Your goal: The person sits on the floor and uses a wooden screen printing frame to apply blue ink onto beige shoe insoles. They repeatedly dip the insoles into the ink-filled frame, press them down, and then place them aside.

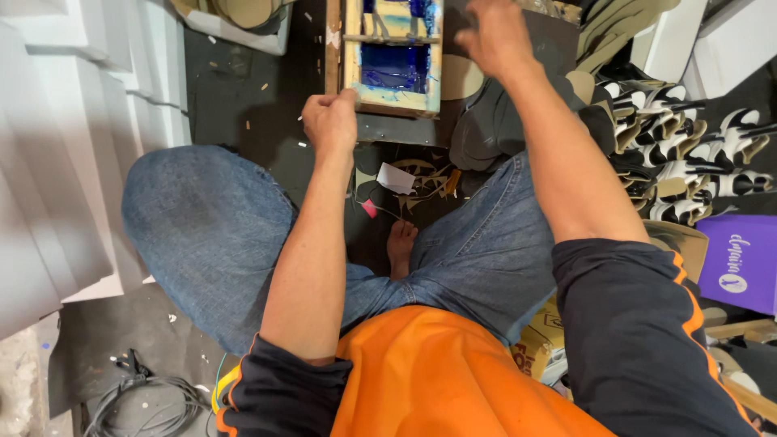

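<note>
I sit on the floor in jeans with my legs spread. A small wooden printing frame (393, 99) with a blue-stained mesh lies in front of me. My left hand (330, 121) is closed in a fist on the frame's near left corner. My right hand (495, 36) hovers blurred at the frame's upper right side; what it holds cannot be made out. Dark grey shoe insole pieces (477, 133) are stacked just right of the frame, under my right forearm.
White boxes (73, 137) are stacked along the left. Several black-and-white shoe uppers (688, 162) pile up at the right, next to a purple bag (740, 263). Paper scraps (401, 180) litter the floor between my knees. Cables (137, 400) lie at the lower left.
</note>
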